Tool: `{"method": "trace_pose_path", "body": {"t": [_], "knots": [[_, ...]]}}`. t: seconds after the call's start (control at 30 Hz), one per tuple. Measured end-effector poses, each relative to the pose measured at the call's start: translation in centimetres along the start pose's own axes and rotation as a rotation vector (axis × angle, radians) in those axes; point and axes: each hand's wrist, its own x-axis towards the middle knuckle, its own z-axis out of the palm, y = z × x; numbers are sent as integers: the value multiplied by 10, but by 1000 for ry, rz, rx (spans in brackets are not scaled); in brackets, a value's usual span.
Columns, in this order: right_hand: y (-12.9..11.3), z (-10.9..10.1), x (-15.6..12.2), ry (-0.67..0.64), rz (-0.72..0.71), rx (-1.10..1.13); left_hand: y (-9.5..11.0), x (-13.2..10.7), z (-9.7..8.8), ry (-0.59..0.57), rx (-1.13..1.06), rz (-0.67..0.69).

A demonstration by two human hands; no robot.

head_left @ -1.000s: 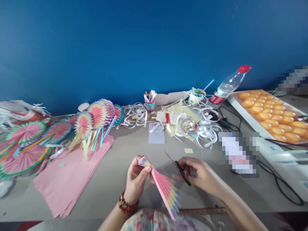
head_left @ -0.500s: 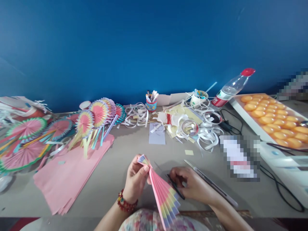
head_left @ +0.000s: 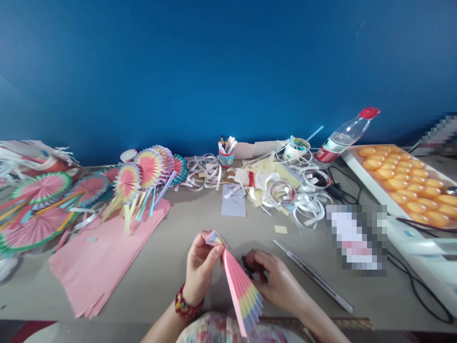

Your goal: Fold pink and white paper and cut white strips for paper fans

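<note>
A pleated paper fan (head_left: 240,285) in pink, yellow and purple is pinched near its upper end by my left hand (head_left: 202,267). Its wider pleats hang down toward my lap. To the right of the pleats, my right hand (head_left: 276,278) is closed on black-handled scissors (head_left: 247,266). A thin blade shows by the fan's narrow end; the rest is partly hidden behind the paper and fingers. Right of that hand, a craft knife (head_left: 314,276) lies slantwise on the table. A small yellow paper piece (head_left: 280,229) lies beyond it.
Pink paper sheets (head_left: 107,267) and finished round fans (head_left: 149,169) lie at left. White paper strips (head_left: 309,209), tape rolls (head_left: 282,192) and a pen cup (head_left: 226,157) stand toward the blue wall. A bottle (head_left: 342,138) leans beside an orange-domed tray (head_left: 410,186) at right.
My right hand and the scissors have shifted left and closer to the fan, the handles now partly behind its pleats. The fan's pleats are drawn slightly narrower; my left hand keeps its pinch.
</note>
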Motion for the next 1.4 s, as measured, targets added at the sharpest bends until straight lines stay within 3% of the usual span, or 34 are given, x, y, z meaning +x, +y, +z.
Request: {"method": "trace_pose_path", "body": {"t": [0.47,0.83,1.4], "knots": [[-12,-7,-7,-28,63,-106,2,-4,-3,-48,75,69],[-19,-13,-8,-50,-2,-142,6,-4,-1,-58,95,60],[-4,-7,-7,-11,-7,-127,7,-4,0,-58,70,31]]}}
